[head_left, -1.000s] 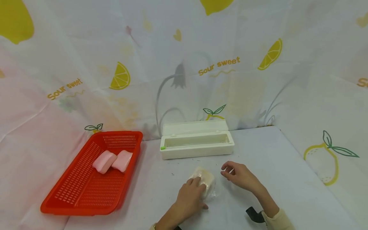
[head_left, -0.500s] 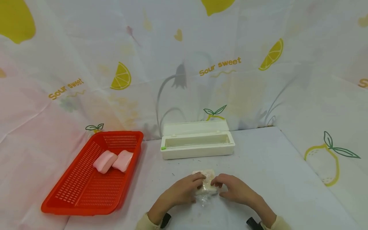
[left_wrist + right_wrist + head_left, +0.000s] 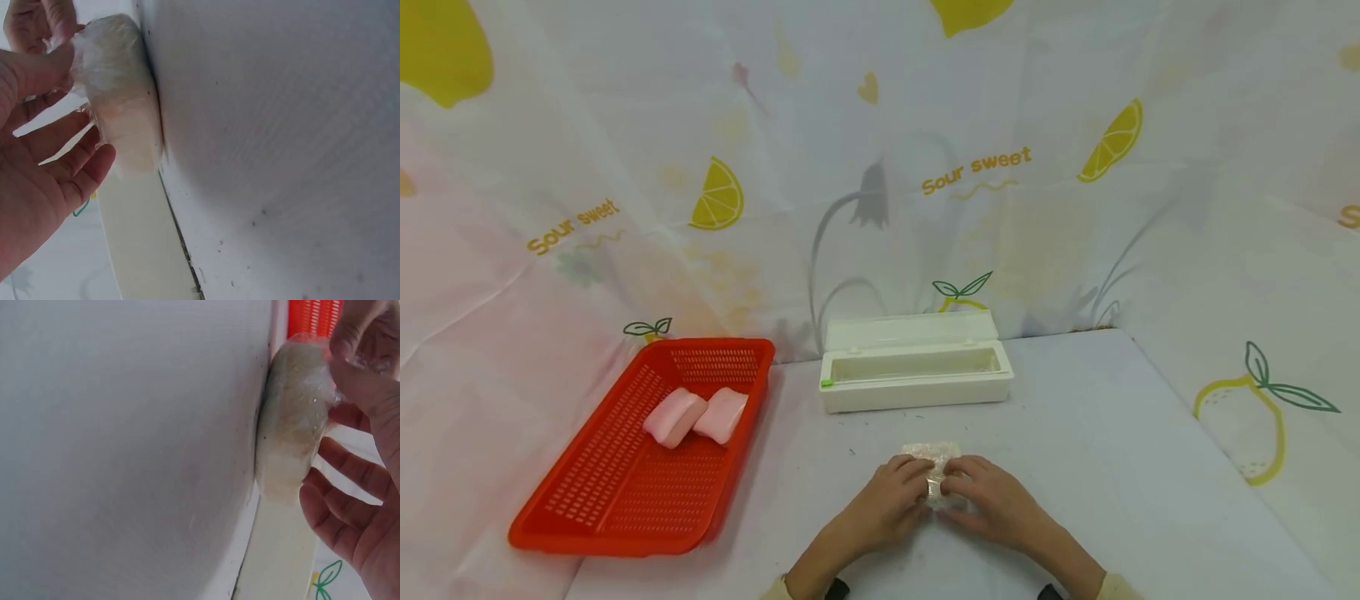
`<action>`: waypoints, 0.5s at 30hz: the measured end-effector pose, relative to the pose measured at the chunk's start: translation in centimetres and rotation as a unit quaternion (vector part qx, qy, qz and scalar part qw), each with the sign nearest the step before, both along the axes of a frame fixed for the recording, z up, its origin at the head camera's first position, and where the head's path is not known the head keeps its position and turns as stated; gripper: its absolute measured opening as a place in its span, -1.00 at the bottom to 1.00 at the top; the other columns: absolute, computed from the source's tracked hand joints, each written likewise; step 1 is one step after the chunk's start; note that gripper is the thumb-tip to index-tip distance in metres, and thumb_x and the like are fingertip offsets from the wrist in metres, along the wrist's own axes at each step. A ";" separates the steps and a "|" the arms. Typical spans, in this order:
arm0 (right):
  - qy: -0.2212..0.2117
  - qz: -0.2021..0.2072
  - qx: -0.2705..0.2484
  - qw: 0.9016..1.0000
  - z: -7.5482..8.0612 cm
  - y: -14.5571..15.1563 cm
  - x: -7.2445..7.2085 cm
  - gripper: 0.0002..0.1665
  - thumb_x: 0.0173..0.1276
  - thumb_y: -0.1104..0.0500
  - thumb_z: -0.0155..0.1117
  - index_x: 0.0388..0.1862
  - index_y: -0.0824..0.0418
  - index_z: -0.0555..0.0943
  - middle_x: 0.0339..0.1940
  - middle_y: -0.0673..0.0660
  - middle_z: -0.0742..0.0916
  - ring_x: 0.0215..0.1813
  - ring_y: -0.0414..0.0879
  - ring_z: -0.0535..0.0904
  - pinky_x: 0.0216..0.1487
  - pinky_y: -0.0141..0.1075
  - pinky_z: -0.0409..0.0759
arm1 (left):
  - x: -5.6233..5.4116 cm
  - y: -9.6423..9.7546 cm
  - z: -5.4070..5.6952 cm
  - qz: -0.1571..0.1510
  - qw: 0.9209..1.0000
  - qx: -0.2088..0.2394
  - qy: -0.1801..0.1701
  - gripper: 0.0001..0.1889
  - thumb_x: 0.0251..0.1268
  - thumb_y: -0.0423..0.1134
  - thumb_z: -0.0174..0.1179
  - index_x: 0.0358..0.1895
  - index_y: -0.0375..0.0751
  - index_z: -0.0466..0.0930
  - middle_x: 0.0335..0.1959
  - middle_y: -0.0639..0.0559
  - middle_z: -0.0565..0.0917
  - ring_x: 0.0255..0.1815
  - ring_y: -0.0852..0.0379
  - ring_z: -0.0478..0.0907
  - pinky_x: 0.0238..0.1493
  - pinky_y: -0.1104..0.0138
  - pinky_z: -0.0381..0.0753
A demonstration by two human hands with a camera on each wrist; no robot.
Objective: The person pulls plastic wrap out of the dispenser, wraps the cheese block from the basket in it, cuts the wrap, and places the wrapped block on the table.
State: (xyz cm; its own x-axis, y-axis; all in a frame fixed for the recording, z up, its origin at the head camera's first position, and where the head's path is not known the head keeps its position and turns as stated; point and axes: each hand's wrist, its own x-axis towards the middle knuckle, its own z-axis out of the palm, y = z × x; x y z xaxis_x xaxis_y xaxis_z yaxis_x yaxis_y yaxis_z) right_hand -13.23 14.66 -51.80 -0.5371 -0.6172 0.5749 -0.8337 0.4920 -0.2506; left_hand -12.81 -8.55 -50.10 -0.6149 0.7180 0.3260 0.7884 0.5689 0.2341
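Observation:
A cream-coloured bar (image 3: pixel 934 454), shaped like a bar of soap, lies on the white table in clear cling film (image 3: pixel 84 59). My left hand (image 3: pixel 891 500) is at its left side, thumb and fingers pinching gathered film on top. From the right, my right hand (image 3: pixel 992 500) meets it, with its thumb and index finger on the film too. Both wrist views show the two thumbs close together over the bar (image 3: pixel 290 419), other fingers bent along its upper edge. In the head view the hands cover the bar's near part.
Behind the bar stands a long white cling film box (image 3: pixel 917 396) with its lid raised and a small green piece at its left end. On the left, a red plastic basket (image 3: pixel 700 537) holds two pink bars (image 3: pixel 675 417). A lemon-print cloth (image 3: pixel 880 242) hangs behind.
My right hand has come in from the right to the bar. My left hand has shifted from lying over it to its left side, and the loose film at the near side has been drawn up.

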 end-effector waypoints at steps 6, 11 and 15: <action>-0.012 -0.033 -0.043 0.998 0.1 -0.7 0.1 -0.85 0.22 0.15 0.48 -0.31 -0.01 0.64 -0.19 -0.12 0.67 -0.16 -0.24 0.62 -0.19 -0.34 0.60 | -0.4 0.1 -0.1 0.023 0.997 0.071 -0.027 -0.83 0.34 -0.21 0.29 -0.16 -0.19 0.53 -0.06 0.00 0.64 0.00 0.15 0.55 0.02 0.36 0.54; -0.030 -0.063 -0.059 0.996 0.1 -1.2 -0.3 -0.76 0.16 0.18 0.53 -0.26 0.03 0.62 -0.15 -0.07 0.65 -0.32 -0.29 0.53 -0.36 -0.44 0.52 | -1.1 0.5 -0.1 0.055 0.993 0.097 -0.039 -0.75 0.22 -0.28 0.39 -0.14 -0.16 0.51 -0.21 0.13 0.56 -0.25 0.28 0.46 -0.23 0.45 0.51; -0.034 -0.072 -0.024 0.997 0.3 -1.2 -0.7 -0.60 0.11 0.14 0.57 -0.07 0.01 0.63 0.07 0.08 0.59 -0.35 -0.26 0.53 -0.46 -0.50 0.45 | -1.4 0.4 -0.1 0.039 0.996 0.078 0.012 -0.80 0.13 -0.27 0.45 -0.28 -0.05 0.58 -0.18 0.18 0.61 -0.13 0.23 0.52 -0.14 0.32 0.53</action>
